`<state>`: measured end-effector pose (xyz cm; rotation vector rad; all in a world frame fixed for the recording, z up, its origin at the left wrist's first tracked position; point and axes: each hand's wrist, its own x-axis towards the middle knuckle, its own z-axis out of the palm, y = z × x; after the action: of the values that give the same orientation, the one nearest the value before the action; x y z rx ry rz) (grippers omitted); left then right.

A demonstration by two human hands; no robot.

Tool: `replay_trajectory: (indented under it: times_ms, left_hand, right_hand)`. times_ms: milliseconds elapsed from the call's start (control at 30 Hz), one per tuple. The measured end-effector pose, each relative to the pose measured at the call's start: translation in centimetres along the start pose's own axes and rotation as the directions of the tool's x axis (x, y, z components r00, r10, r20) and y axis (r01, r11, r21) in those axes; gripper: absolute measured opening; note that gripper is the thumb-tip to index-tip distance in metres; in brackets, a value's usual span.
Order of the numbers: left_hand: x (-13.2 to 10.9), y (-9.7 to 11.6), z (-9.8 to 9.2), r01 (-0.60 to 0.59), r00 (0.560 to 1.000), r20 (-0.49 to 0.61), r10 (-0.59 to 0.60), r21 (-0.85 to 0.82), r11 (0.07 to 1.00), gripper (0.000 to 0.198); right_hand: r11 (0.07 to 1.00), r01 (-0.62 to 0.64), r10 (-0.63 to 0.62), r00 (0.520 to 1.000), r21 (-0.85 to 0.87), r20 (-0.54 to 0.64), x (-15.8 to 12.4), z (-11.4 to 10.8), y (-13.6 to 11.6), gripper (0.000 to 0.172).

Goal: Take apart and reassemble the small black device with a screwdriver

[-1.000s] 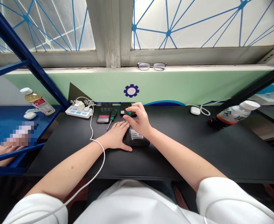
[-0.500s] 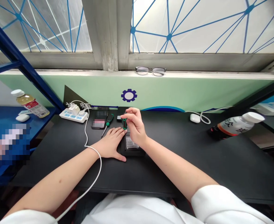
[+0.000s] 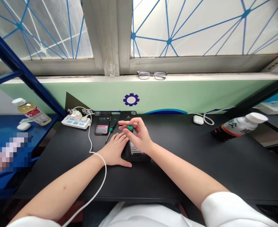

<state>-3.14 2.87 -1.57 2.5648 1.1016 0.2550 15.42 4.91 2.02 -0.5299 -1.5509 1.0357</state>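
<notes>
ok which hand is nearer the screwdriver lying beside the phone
Left. The left hand is on the near side of the screwdriver, close to its tip; the right hand is farther off to its right, over the black device.

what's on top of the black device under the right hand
A pale printed label shows partly on the black device. The right hand hides much of the top, and the lower end of its green tool.

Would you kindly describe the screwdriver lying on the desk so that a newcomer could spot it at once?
On the black desk, find the white power strip near the back left, then the phone to its right. Just right of that lies the screwdriver, its handle green and black. Unlike the green-topped tool in the right hand, it lies on the desk.
</notes>
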Motion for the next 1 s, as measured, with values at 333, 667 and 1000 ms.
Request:
replay_trajectory:
  times_ms: [333,667,1000]
  left_hand:
    - [0.2,0.5,-0.1,0.042,0.998,0.037,-0.044,0.051,0.998,0.118]
    - [0.0,0.0,0.2,0.024,0.999,0.034,-0.026,0.043,0.999,0.123]
    - [0.1,0.4,-0.6,0.007,1.0,0.009,-0.007,0.04,0.999,0.115]
  right_hand:
    - [0.862,0.32,-0.318,0.945,-0.393,0.071,0.7,-1.2,0.0,0.03]
    - [0.939,0.174,-0.199,0.979,-0.296,-0.054,0.9,-1.2,-0.8,0.007]
    - [0.929,0.087,-0.099,0.995,-0.359,-0.014,1.1,-0.6,-0.9,0.017]
